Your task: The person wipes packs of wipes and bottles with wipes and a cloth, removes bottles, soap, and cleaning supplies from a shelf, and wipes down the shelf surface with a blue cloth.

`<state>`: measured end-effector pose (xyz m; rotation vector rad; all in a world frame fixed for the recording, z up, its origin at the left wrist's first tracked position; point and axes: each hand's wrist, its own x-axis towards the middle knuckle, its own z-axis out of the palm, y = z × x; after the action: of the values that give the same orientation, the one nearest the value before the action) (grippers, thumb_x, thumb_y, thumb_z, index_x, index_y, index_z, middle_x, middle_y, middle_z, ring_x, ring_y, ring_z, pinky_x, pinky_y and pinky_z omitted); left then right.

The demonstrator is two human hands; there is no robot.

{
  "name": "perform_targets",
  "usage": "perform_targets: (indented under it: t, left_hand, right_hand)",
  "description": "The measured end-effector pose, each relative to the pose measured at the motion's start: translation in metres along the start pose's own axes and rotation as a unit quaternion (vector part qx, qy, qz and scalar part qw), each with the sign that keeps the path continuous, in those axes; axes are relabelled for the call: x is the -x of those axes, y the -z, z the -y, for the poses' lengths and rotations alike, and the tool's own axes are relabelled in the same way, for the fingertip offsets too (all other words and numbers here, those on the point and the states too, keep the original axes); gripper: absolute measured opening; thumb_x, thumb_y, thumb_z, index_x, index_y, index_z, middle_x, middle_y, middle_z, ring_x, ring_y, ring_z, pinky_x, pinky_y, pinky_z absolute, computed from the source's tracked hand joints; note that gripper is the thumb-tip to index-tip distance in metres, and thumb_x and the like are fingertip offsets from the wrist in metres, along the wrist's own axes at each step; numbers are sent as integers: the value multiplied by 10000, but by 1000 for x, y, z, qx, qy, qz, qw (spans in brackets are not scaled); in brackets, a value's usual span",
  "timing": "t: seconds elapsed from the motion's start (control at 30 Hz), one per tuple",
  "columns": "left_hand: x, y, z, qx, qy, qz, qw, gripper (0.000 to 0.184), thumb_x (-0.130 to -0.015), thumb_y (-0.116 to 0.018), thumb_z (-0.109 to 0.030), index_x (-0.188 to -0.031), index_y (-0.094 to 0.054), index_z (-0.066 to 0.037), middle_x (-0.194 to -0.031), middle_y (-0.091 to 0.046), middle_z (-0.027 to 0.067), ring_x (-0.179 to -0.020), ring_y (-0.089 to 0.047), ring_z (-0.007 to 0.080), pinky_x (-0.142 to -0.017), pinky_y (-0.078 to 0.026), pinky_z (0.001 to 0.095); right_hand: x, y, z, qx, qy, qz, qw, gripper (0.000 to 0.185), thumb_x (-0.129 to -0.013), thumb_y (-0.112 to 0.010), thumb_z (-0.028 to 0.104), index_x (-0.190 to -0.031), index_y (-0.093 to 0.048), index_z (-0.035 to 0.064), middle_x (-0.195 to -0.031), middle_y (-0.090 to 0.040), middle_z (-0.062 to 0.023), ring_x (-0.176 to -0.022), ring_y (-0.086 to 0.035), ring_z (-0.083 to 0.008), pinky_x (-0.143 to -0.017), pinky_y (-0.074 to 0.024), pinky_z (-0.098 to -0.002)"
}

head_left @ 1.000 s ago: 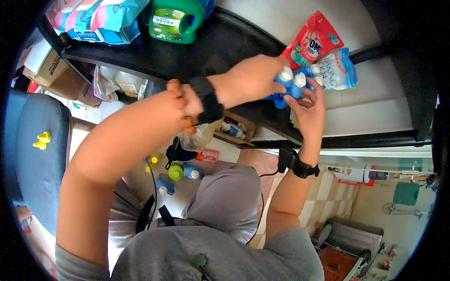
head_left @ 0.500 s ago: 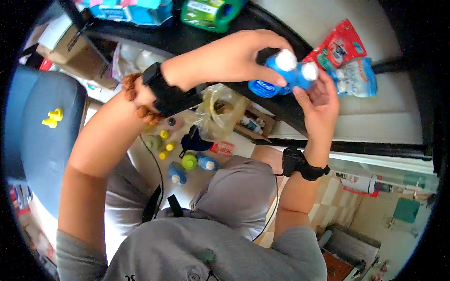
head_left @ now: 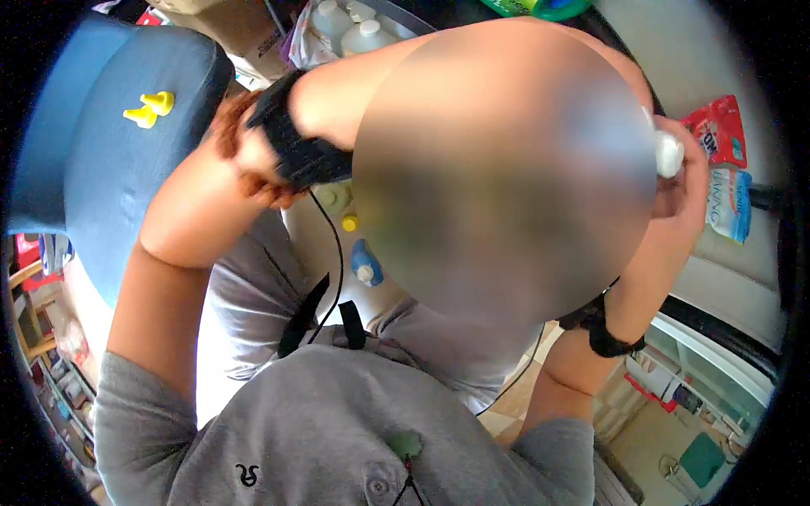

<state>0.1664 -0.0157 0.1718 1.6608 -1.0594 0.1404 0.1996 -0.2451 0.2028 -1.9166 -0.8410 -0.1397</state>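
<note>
A round blurred patch covers the middle of the head view. My left hand (head_left: 620,59) reaches in from the left; its back shows along the patch's upper edge, but its fingers are hidden. At the patch's right edge my right hand (head_left: 688,173) has its fingers curled around a bottle with a white cap (head_left: 669,153). The bottle's body is lost in the blur, where a bluish smear shows. Just beyond that hand are a red packet (head_left: 717,131) and a blue and white baking soda bag (head_left: 730,204).
Two yellow nozzle caps (head_left: 150,110) lie on the blue chair (head_left: 118,177). White jugs (head_left: 367,38) stand at the top, near a green container (head_left: 540,8). A blue bottle (head_left: 366,263) and a yellow cap (head_left: 350,223) are on the floor.
The view has shifted, and both hands with the white-capped bottle appear farther right. A blurred patch now hides much of the left hand and the bottles.
</note>
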Motion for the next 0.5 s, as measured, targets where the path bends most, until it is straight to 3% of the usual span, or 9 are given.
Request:
perform_targets:
  t: [0.03, 0.17, 0.2, 0.27, 0.33, 0.4, 0.5]
  left_hand:
    - [11, -6, -7, -24, 9, -39, 999, 639, -754, -779, -308, -1273, -509, -52, -1276, -499, 122, -1193, -470, 257, -1013, -368, 394]
    - [75, -64, -55, -111, 207, -242, 942, 507, -644, -860, -201, -1084, -662, -44, -1124, -635, 102, -1083, -583, 270, -944, -447, 400]
    - [92, -74, -61, -126, 267, -243, 924, 510, -639, -864, -194, -1084, -664, -45, -1113, -649, 103, -1085, -587, 273, -937, -451, 405]
    - [122, -102, -65, -162, 351, -262, 884, 476, -636, -858, -151, -1063, -670, -55, -1051, -668, 99, -1052, -592, 283, -918, -452, 390]
    - [151, -132, -60, -172, 408, -283, 851, 420, -665, -835, -130, -1045, -669, -61, -1028, -666, 97, -974, -604, 282, -846, -469, 372]
    - [169, -155, -58, -154, 500, -257, 813, 381, -688, -804, -130, -1021, -636, -50, -977, -655, 115, -951, -613, 301, -799, -491, 376]
    - [186, -178, -54, -209, 594, -188, 754, 357, -704, -739, -90, -1023, -586, -47, -941, -631, 142, -941, -617, 329, -766, -512, 398]
  right_hand:
    - [8, -9, 11, 47, 26, 23, 998, 463, -773, -706, 40, -1201, -532, 18, -1146, -585, -88, -1022, -582, -161, -889, -461, -290]
    - [29, -46, 6, 15, 66, 179, 981, 596, -642, -819, 56, -1159, -523, 49, -1067, -612, -110, -994, -603, -256, -876, -474, -356]
    - [40, -61, -1, 8, 66, 208, 976, 581, -655, -801, 46, -1163, -519, 42, -1066, -615, -132, -988, -612, -299, -870, -480, -371]
    - [59, -90, -19, -34, 5, 315, 949, 519, -693, -738, 6, -1175, -547, 26, -1110, -616, -133, -1034, -612, -272, -899, -473, -354]
    - [81, -123, -45, -82, -21, 385, 919, 396, -709, -704, 0, -1073, -548, 25, -1017, -620, -195, -973, -603, -393, -825, -486, -428]
    - [101, -148, -60, -98, -46, 450, 887, 357, -716, -688, -6, -1048, -561, 32, -965, -622, -208, -947, -610, -393, -805, -484, -438]
    - [120, -181, -85, -37, 10, 491, 871, 369, -706, -741, 51, -1036, -578, 31, -937, -647, -204, -895, -625, -398, -755, -499, -435]
